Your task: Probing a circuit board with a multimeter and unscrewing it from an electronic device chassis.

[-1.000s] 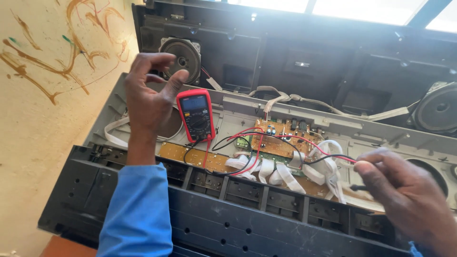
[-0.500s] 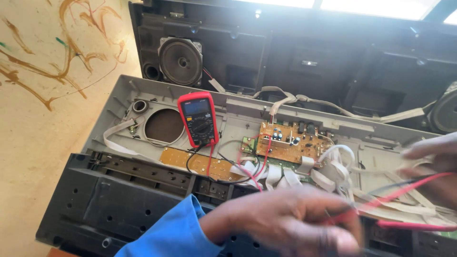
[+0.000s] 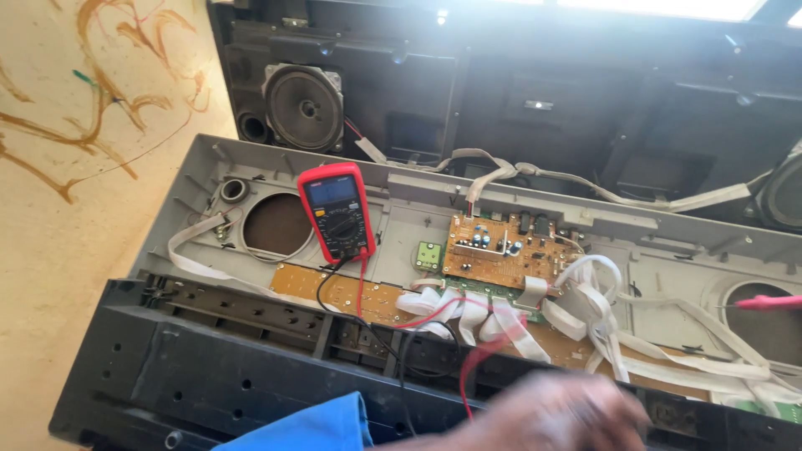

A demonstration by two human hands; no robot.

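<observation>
Grey casing (image 3: 668,242) holds red multimeter (image 3: 337,210), brown circuit board (image 3: 501,248), white ribbon cables (image 3: 585,305); left hand (image 3: 555,416) blurred at red lead (image 3: 476,355), finger spread can't tell.

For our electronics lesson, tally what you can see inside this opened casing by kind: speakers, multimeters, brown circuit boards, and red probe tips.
Speakers: 2, one at left, one cut off at the right edge
Multimeters: 1
Brown circuit boards: 2, one square, one long strip
Red probe tips: 1
Total: 6
</observation>
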